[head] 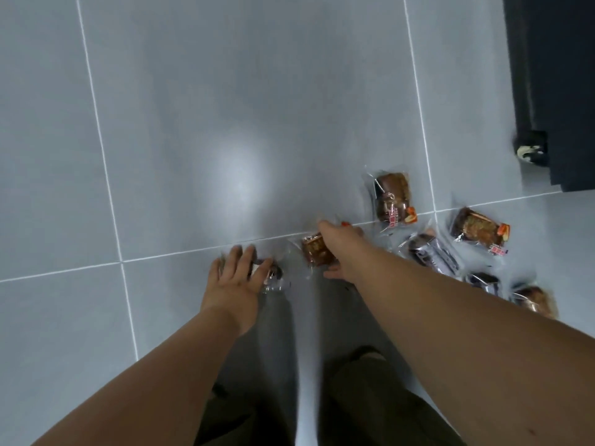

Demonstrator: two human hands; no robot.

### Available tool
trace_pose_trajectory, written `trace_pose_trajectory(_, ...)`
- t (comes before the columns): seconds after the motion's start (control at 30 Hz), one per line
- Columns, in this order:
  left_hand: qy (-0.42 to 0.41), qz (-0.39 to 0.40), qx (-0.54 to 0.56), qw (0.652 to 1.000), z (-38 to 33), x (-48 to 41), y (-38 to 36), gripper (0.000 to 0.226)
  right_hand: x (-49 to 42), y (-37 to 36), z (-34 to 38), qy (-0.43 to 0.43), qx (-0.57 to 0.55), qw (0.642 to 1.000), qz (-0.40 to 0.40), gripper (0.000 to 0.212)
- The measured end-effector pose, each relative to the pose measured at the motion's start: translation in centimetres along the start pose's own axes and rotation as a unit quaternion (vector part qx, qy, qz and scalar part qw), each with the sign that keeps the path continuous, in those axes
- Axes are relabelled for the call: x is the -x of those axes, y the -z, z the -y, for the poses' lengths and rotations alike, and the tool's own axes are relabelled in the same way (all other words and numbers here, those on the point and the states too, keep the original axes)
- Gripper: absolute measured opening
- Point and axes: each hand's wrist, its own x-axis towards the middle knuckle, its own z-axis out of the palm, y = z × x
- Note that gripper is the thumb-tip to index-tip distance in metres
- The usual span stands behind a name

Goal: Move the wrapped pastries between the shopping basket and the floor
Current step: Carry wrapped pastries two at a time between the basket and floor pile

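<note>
Dark unit [553, 75] upper right — black caster [531, 146] at its lower-left corner.

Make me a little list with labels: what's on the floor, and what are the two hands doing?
Floor: grey tiles
Pastries: about seven wrapped ones, all on the floor
Left hand: straight fingers rest on dark pastry
Right hand: grips brown pastry
Basket: not in view
Top right: dark furniture on a wheel

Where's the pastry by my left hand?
Head view, lower centre: dark wrapped pastry on the floor under the left hand, left of the brown pastry at the right hand.
</note>
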Motion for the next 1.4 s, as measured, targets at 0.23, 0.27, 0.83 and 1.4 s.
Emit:
trace_pose_trajectory(0.23, 0.009, -0.047, 0.010, 0.999, 0.9, -2.2, -1.9, 0.078, -10.6, -3.3, -1.4, 0.034, 0.028, 0.999, -0.026, 0.099)
trace_pose_trajectory(0.27, 0.014, -0.055, 0.028, 0.998, 0.8, -2.2, -1.7, 0.078, -9.6, -3.1, -1.3, 0.032, 0.015, 0.999, -0.039, 0.097)
trace_pose_trajectory(0.83, 0.088, -0.253, 0.486, 0.832, -1.1, 23.4, 24.5, 0.067, 32.9, 9.3, 4.4, 0.408, 0.051, 0.901, -0.138, 0.069)
trace_pose_trajectory(1.4, -0.063, -0.545, 0.499, 0.670, -7.3, 64.2, 54.1, 0.038, 77.6, 28.1, 5.2, 0.653, -0.072, 0.727, -0.201, 0.061)
